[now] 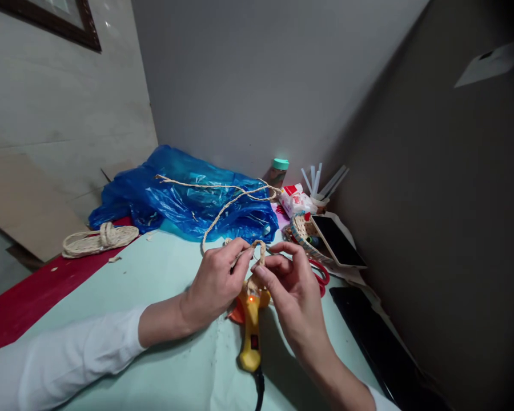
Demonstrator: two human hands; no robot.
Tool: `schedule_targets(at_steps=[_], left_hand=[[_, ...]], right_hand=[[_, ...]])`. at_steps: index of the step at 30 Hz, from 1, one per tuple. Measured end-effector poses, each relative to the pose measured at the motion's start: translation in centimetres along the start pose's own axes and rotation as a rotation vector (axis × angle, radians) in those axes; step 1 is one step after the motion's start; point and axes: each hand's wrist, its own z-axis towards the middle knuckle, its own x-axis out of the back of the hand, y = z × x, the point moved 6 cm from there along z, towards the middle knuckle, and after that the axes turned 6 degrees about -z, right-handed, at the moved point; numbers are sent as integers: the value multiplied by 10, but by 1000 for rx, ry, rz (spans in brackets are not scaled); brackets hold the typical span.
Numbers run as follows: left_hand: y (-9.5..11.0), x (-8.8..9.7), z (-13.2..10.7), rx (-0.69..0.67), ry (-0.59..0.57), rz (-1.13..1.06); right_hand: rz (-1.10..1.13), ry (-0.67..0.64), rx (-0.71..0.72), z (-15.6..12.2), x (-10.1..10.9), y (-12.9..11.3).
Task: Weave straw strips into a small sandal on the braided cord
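Observation:
Between my two hands a braided straw cord [262, 250] is bent into a small loop. My left hand [216, 279] is closed, its thumb and forefinger pinching the cord on the left. My right hand [293, 291] grips the other side of the loop between thumb and fingers. From my left hand the cord's long tail runs up and back over a blue plastic bag [188, 194]. Just below my fingers lies a yellow glue gun [252, 331] with its orange light lit and a black cable leading toward me. Its front end is partly hidden by my hands and the cord.
At the left, a coiled straw bundle [100, 240] rests near the red cloth [60, 291]. Red-handled scissors [323, 277], a woven basket [300, 228] and a phone [338, 240] are at the right. Behind stand a green-lidded jar [278, 170] and glue sticks [314, 180] in a cup.

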Motion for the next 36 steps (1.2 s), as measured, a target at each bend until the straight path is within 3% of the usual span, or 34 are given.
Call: schedule_targets(at_steps=[3, 8, 21, 29, 36], left_hand=[[-1, -3, -3, -14, -11, -27], [-4, -7, -8, -28, -21, -3], [5, -13, -14, -268, -10, 122], [2, -15, -16, -244, -37, 170], [6, 13, -20, -105, -21, 113]], right_hand=[[169, 54, -103, 3, 4, 5], [255, 114, -166, 8, 8, 13], [249, 118, -216, 9, 10, 29], [116, 82, -186, 4, 10, 25], [145, -114, -241, 5, 0, 9]])
